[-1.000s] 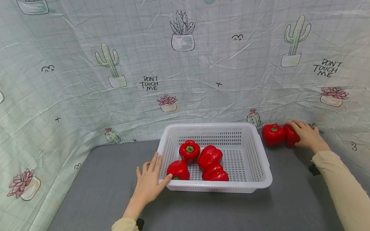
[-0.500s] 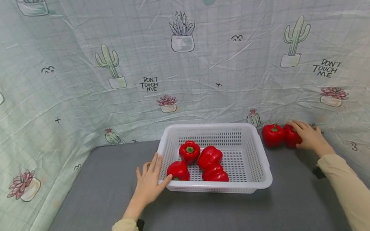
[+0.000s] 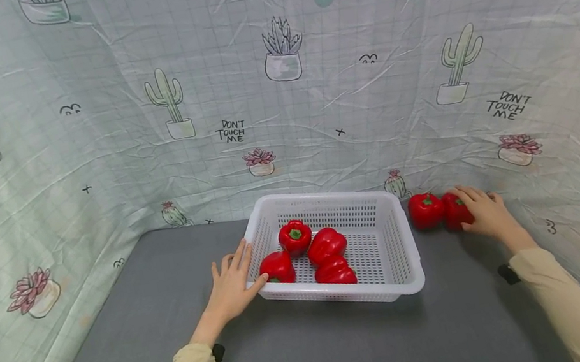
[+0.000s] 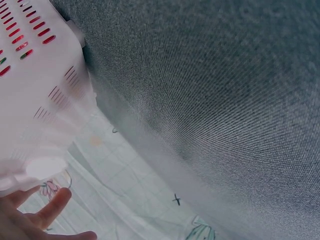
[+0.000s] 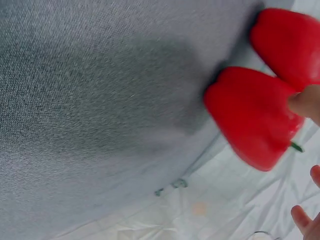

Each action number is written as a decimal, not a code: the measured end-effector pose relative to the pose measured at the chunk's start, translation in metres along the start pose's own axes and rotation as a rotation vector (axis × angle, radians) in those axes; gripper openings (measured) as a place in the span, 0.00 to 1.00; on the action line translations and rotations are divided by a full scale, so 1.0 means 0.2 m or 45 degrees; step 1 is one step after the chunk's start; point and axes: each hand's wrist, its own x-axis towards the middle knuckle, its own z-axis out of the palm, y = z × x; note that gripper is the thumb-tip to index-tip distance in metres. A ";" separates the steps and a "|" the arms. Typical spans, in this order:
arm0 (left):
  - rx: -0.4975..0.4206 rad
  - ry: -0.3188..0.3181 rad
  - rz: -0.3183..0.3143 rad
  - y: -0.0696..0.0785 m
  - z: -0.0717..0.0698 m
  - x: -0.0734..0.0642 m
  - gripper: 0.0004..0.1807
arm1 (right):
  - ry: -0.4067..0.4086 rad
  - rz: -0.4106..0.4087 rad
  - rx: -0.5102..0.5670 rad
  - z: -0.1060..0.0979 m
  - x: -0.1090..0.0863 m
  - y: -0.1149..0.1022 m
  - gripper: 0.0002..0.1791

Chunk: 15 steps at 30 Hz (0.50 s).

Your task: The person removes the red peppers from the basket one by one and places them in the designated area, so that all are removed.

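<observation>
Touching with its thumb the outer of two glossy red bell peppers [image 3: 455,211] on the grey cloth-like tabletop [image 3: 321,356], the right hand [image 3: 487,214] was wide rather than closed, its other fingertips parted in the wrist view. In the head view, that outer pepper lay at about nine to ten o'clock from the palm; its inner twin [image 3: 426,210] sat beside it at nine. In the right wrist view its long axis ran from ten to four o'clock, green stem towards four. Farther out at nine stood the white perforated plastic basket [image 3: 344,291], containing four red bell peppers [image 3: 327,245]. The left hand [image 3: 230,288], fingers splayed, rested on the basket's rim at nine o'clock, much farther from the loose pair.
</observation>
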 end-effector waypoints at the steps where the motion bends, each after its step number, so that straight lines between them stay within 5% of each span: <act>1: 0.001 -0.001 0.000 0.00 0.00 0.00 0.42 | 0.019 -0.017 -0.001 -0.01 0.00 -0.01 0.43; 15: -0.005 0.006 0.003 0.00 0.00 0.00 0.43 | 0.276 -0.178 0.020 -0.05 -0.06 -0.26 0.34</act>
